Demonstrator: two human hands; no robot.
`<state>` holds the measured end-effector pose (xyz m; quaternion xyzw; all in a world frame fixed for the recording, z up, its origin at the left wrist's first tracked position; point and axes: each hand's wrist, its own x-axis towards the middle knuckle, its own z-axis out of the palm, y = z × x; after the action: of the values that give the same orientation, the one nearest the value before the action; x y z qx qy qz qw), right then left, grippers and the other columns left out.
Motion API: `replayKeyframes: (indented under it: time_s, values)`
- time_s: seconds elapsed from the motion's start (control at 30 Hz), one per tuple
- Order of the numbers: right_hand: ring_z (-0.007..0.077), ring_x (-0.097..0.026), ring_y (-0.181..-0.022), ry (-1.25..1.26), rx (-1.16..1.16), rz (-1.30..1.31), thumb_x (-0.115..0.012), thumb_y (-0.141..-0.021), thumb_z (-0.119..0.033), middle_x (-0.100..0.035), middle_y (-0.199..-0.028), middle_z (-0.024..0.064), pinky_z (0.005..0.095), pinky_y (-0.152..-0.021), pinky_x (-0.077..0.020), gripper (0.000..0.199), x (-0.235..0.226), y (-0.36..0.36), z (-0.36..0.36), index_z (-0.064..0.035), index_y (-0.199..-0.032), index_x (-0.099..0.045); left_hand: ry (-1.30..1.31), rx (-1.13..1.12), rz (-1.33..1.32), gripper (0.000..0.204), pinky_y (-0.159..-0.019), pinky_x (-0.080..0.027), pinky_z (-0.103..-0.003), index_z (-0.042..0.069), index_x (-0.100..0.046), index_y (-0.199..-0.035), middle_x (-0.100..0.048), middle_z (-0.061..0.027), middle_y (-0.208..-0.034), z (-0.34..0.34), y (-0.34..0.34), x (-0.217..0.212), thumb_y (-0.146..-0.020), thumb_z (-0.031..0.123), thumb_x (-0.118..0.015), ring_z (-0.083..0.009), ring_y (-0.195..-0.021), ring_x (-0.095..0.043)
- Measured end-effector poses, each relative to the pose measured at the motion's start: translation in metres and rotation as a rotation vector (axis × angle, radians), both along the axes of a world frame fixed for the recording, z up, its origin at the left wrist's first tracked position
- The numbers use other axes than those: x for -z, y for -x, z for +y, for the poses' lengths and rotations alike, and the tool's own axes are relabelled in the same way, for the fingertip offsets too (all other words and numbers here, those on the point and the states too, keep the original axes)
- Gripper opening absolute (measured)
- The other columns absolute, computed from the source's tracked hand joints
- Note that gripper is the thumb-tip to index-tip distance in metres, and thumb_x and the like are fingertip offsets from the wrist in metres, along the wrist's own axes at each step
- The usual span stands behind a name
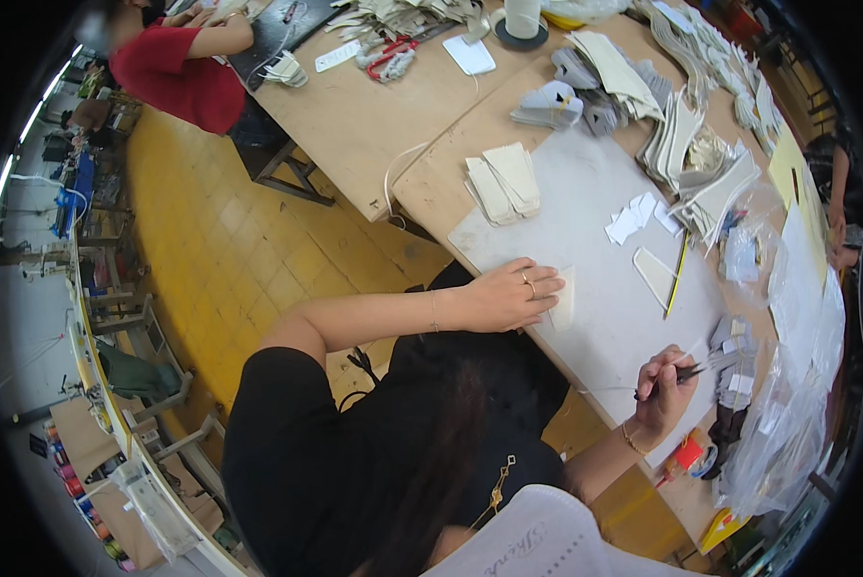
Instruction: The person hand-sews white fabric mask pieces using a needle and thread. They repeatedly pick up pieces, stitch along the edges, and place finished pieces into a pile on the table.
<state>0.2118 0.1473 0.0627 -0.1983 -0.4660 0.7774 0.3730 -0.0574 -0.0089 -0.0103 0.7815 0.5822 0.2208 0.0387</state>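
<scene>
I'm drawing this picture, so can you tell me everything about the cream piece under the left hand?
The cream piece is flat, pale and thin-looking; I can't tell its material. It lies on the whitish board, near the edge by the person. The left hand rests over its left part, hiding its full shape.

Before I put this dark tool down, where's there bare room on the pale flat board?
Two patches on the pale flat board: between the flat cream stack and the white paper scraps, and between your left hand and right hand. The right side is crowded: curved cream stacks and clear crumpled plastic bags.
</scene>
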Motion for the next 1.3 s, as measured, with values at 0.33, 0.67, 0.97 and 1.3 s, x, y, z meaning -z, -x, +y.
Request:
replayKeyframes:
  time_s: [0.33,0.67,0.97,1.3]
  values:
    - [0.0023,-0.047,-0.054,-0.045,-0.117,-0.837,-0.074,-0.094,-0.02,-0.072,-0.08,0.0024,0.0197,-0.048,-0.0353,0.024,0.033,0.072,-0.013,0.0015,-0.105,-0.073,-0.026,-0.228,-0.099,0.035,-0.103,-0.042,-0.049,0.008,-0.068,-0.122,-0.061,-0.0091,-0.136,-0.003,-0.016,0.004,-0.089,0.019,-0.072,-0.0288,-0.128,-0.055]
    - [0.0157,-0.065,-0.065,-0.214,-0.152,-0.98,-0.072,-0.093,-0.026,-0.073,-0.074,0.009,0.0315,-0.065,-0.051,0.026,0.037,0.096,-0.012,0.0006,-0.092,-0.076,-0.051,-0.206,-0.069,0.032,-0.1,-0.037,-0.044,0.011,-0.072,-0.117,-0.065,-0.0009,-0.131,0.004,-0.01,0.005,-0.087,0.018,-0.078,-0.0226,-0.122,-0.056]
    - [0.0235,-0.067,-0.066,-1.121,0.071,-1.079,-0.076,-0.087,-0.015,-0.068,-0.083,0.0045,0.035,-0.06,-0.0529,0.012,0.052,0.111,-0.027,-0.0073,-0.096,-0.075,-0.035,-0.199,-0.08,0.028,-0.099,-0.037,-0.044,0.011,-0.072,-0.114,-0.064,-0.0014,-0.13,0.005,-0.009,0.005,-0.086,0.017,-0.077,-0.0219,-0.123,-0.055]
    - [0.0174,-0.066,-0.063,-1.482,0.046,-0.983,-0.068,-0.077,-0.008,-0.058,-0.081,0.0045,0.0311,-0.053,-0.0514,0.011,0.054,0.104,-0.029,-0.0071,-0.088,-0.065,-0.033,-0.102,-0.086,0.023,-0.098,-0.037,-0.043,0.013,-0.072,-0.106,-0.063,-0.0025,-0.128,0.01,0.006,0.004,-0.086,0.022,-0.078,-0.0215,-0.119,-0.055]
